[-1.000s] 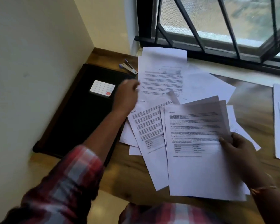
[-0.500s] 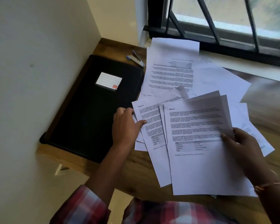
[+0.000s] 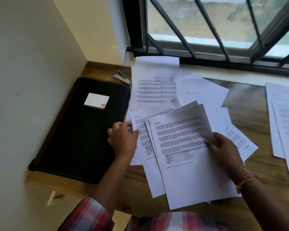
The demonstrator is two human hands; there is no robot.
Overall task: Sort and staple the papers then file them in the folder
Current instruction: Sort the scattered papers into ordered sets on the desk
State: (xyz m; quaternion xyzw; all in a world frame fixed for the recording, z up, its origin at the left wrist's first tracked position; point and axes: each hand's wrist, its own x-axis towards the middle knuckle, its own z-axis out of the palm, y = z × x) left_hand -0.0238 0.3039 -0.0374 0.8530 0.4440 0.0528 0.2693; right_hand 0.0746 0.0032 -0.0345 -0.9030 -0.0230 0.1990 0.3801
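Observation:
Several printed white sheets lie fanned over the wooden desk [image 3: 257,104]. My right hand [image 3: 222,147] grips a small stack of sheets [image 3: 187,157] at its right edge, thumb on top. My left hand [image 3: 122,137] pinches the left edge of a sheet headed "Section 6" [image 3: 140,129] that lies partly under that stack. A closed black folder [image 3: 80,130] with a white label lies flat to the left, against the wall. A small stapler [image 3: 123,78] sits beyond the folder's far corner. More sheets [image 3: 155,85] lie behind, upside down to me.
The wall [image 3: 32,80] runs close along the folder's left side. A barred window [image 3: 215,30] and its sill close off the back. Another pile of papers [image 3: 285,124] lies at the right edge of the desk.
My left hand drew back from near the stapler to the left edge of the papers and took hold of a sheet. The right hand kept its hold on the stack.

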